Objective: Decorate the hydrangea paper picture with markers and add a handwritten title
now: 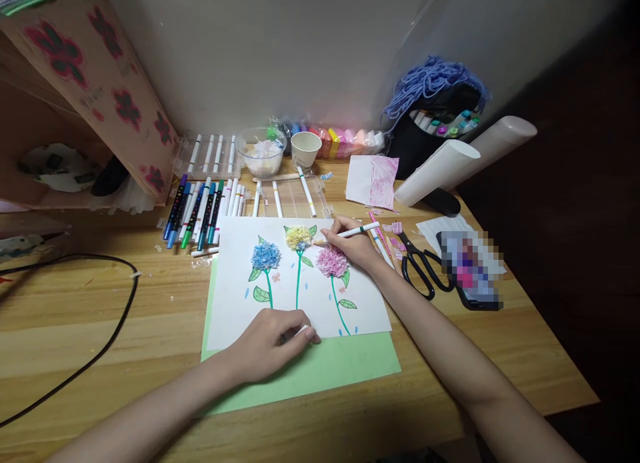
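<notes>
A white sheet of paper (225,283) bears a drawing of three flowers with green stems and leaves. Their heads are crumpled bits: a blue flower (266,256), a yellow flower (299,238) and a pink flower (332,261). In my right hand (353,243) is a white marker with a green band (361,230), slanted, its tip close to the yellow flower's lower right. My left hand (275,343) rests on the paper's lower edge with fingers curled; something small and white shows between thumb and fingers, too little to name. Beneath the sheet lies green paper (300,370).
Several markers (200,210) and clear cases (317,190) lie behind the paper. A clear bowl (261,158) and a paper cup (306,148) stand at the wall. On the right are black scissors (419,266) and a phone (470,276). A black cable (120,323) curves on the left.
</notes>
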Available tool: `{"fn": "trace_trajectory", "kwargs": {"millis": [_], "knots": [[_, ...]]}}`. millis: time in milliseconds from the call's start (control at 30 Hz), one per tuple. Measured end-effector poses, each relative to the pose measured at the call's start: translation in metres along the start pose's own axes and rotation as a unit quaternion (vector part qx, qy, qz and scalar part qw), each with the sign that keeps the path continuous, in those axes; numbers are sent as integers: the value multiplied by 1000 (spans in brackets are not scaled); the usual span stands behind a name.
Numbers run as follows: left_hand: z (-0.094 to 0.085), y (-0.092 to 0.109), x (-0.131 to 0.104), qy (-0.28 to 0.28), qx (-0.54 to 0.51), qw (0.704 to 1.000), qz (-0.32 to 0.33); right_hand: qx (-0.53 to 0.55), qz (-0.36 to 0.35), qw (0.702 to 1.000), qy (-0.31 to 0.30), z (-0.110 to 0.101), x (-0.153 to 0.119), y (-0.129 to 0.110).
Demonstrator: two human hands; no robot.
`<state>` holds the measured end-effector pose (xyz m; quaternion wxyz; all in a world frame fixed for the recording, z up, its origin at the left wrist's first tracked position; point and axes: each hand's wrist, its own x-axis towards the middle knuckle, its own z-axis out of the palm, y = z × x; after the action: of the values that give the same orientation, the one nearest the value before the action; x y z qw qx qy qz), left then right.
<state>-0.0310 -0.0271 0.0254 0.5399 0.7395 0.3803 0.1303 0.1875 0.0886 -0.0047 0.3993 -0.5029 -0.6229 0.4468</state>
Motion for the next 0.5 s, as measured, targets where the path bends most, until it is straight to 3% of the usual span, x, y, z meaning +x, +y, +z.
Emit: {"fn": "trace_trajectory", "kwargs": {"millis": [500], "knots": [[-1,0,2,-1,4,1000,0,-15,-1,1000,3,-2,1,2]]}}
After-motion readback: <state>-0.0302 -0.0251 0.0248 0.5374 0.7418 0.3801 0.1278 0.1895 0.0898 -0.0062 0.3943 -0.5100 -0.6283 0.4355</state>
